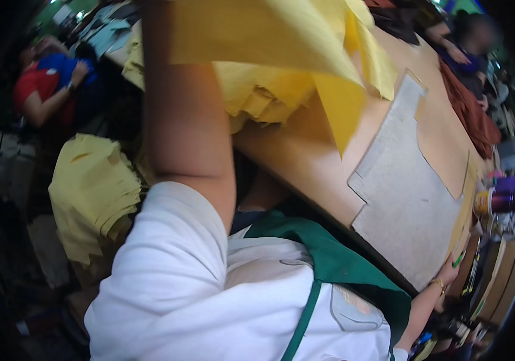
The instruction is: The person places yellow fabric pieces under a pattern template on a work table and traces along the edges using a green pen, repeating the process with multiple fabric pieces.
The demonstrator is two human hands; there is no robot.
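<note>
My left arm stretches up past the top edge, so its hand is out of view. A large yellow sheet hangs raised across the arm's upper part, one pointed corner drooping over the table. More yellow pieces with ragged edges lie beneath it. My right hand is at the lower right, by the near corner of a flat grey board with notched edges. Its fingers are closed around a small green, pen-like thing. Whether this hand also touches the board, I cannot tell.
The grey board lies on a tan tabletop. Left of me hangs a pile of yellow sheets. Brown material lies along the far edge, near another person. A person in red is at upper left. Purple containers stand right.
</note>
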